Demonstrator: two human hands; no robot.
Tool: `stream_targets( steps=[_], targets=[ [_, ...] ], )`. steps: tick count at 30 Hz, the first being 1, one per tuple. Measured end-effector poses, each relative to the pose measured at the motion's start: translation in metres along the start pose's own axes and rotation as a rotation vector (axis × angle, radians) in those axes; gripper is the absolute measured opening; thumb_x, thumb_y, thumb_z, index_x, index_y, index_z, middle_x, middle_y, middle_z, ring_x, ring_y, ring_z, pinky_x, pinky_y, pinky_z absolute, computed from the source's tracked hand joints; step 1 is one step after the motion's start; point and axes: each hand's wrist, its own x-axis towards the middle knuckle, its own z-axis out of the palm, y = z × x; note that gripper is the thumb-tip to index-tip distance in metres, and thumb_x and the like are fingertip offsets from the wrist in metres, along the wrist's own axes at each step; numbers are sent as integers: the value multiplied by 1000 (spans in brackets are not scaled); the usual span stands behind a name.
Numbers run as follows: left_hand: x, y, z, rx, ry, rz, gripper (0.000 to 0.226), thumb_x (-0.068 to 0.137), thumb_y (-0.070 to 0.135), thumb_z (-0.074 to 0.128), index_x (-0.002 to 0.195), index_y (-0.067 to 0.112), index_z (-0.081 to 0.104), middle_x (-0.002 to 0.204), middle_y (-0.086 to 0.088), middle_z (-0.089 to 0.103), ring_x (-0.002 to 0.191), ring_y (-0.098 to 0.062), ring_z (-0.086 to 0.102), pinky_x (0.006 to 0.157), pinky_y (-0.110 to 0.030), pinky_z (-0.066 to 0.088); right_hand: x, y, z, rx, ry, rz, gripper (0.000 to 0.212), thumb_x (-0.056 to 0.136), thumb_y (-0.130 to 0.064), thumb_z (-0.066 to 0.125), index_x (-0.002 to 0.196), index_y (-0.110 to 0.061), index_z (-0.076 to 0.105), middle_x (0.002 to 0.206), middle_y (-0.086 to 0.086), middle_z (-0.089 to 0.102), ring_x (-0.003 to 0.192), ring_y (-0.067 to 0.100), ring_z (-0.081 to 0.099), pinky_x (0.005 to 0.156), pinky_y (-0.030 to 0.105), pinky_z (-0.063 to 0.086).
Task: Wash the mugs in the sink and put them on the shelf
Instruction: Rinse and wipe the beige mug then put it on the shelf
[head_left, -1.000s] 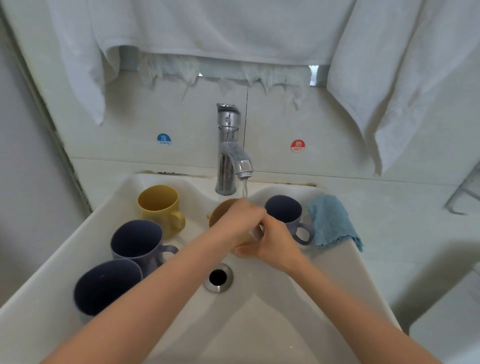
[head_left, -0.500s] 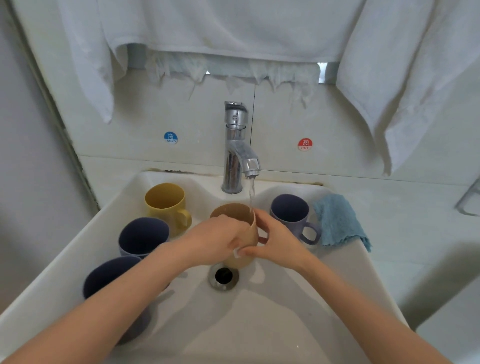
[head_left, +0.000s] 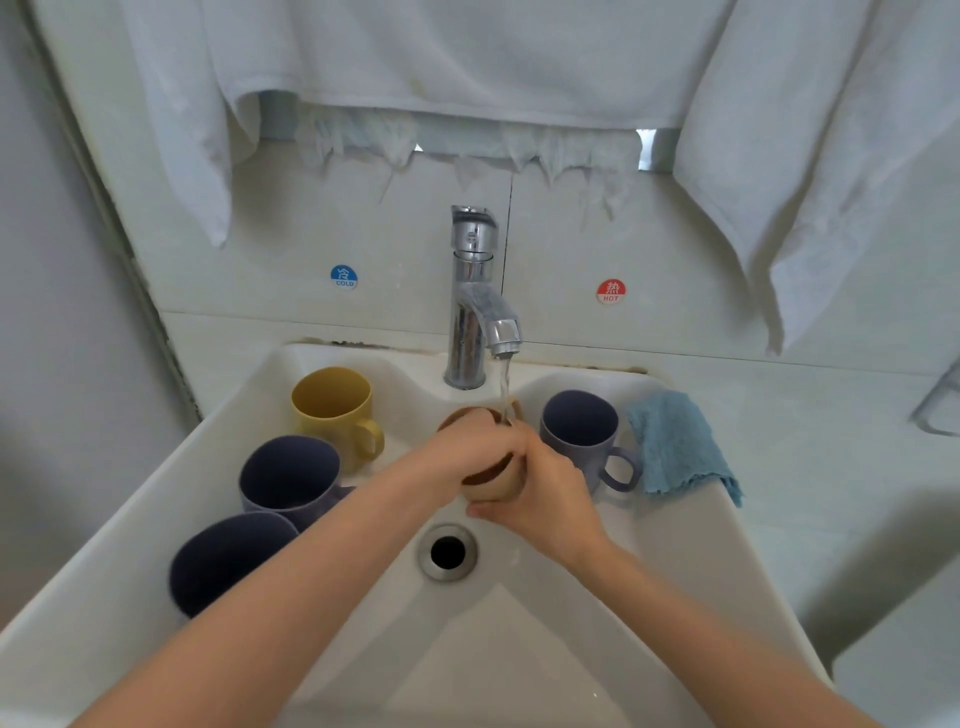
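Tan mug (head_left: 501, 486), hands (head_left: 467, 457) (head_left: 550, 504) seemingly gripping, under tap (head_left: 475, 312)

We see everything through one wide-angle camera worn on the head, set close above the sink (head_left: 519, 649) and tilted forward and down into its basin. It faces the tiled wall (head_left: 363, 218) behind the tap (head_left: 470, 291); towels (head_left: 467, 52) fill the top edge, which seems bent by the lens.
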Motion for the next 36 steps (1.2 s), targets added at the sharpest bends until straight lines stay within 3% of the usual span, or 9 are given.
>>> stream_targets(
  steps=[3,7,13,18,21,23,26,32,36],
  targets=[
    [5,9,8,-242,91,-111,14,87,11,52,92,-1,56,84,-13,59,86,-27,59,80,-30,47,0,0,5,-6,34,34,64,58,-37,85,112,-30,51,86,-27,56,88,0,58,81,22,49],
    [-11,6,11,200,-101,204,10,89,2,45,82,8,47,71,-2,46,65,-12,44,58,-17,37,3,5,2,48,58,24,71,66,-33,79,128,-27,45,97,-18,60,95,6,61,85,28,50],
    [-14,-16,-18,925,-253,308,11,87,10,47,77,15,46,69,4,47,69,-16,46,67,-29,38,-1,0,-3,74,19,22,84,57,-32,86,131,-28,46,110,-17,61,102,4,56,89,28,47],
    [-11,4,-3,-3,-71,132,22,89,8,50,106,-2,60,103,-20,62,94,-25,58,85,-34,46,-1,-1,-4,16,66,43,84,57,-33,87,129,-30,45,104,-19,59,101,6,56,89,30,47],
    [-4,12,5,-551,80,-79,11,88,7,50,87,-2,57,82,-15,59,74,-23,59,71,-29,50,-1,-3,-1,2,87,60,73,56,-34,86,119,-31,50,96,-23,58,98,6,59,84,30,49],
    [-4,16,10,-382,106,-32,11,90,9,48,79,6,50,71,-6,51,60,-14,48,56,-24,39,-2,-4,-2,-30,57,71,59,62,-34,83,112,-27,53,91,-21,57,89,5,58,73,19,46],
    [-11,13,18,65,58,146,21,94,16,45,73,11,47,74,-1,52,75,-16,49,63,-26,35,-3,-1,-7,-16,46,71,41,73,-25,77,109,-20,57,90,-13,57,84,5,56,67,11,37],
    [-17,-12,7,553,88,369,18,96,21,42,84,12,52,96,-9,64,88,-22,56,75,-33,41,0,0,0,-7,30,44,70,66,-32,78,128,-28,47,105,-11,67,101,12,61,86,30,49],
    [-22,-20,-12,712,-62,412,21,96,29,43,78,19,46,85,0,58,78,-16,50,68,-26,35,-1,-2,0,61,4,82,73,55,-44,75,123,-32,51,99,-15,66,98,10,61,86,31,49]
  ],
)
